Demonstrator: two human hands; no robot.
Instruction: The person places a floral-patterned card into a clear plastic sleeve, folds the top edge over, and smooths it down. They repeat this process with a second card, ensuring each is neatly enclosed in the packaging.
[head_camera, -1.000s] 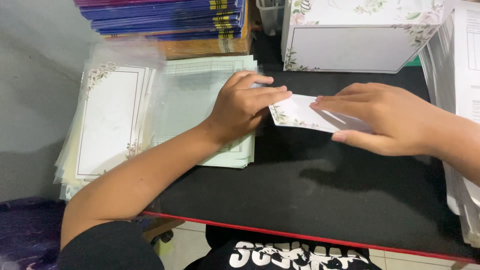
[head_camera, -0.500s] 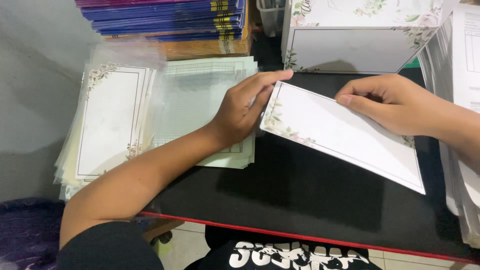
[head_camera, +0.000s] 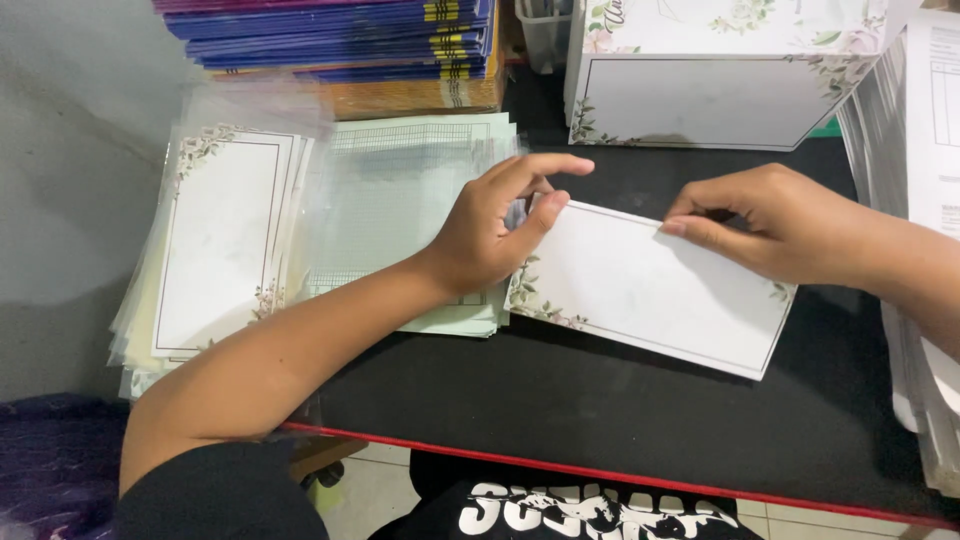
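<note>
Black table (head_camera: 600, 420): both hands pinch white card (head_camera: 650, 290) ends, fingers bent.

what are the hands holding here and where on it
A white card with a floral border, lying on the black table. The left hand pinches its upper left corner; the right hand grips its top edge near the right.
</note>
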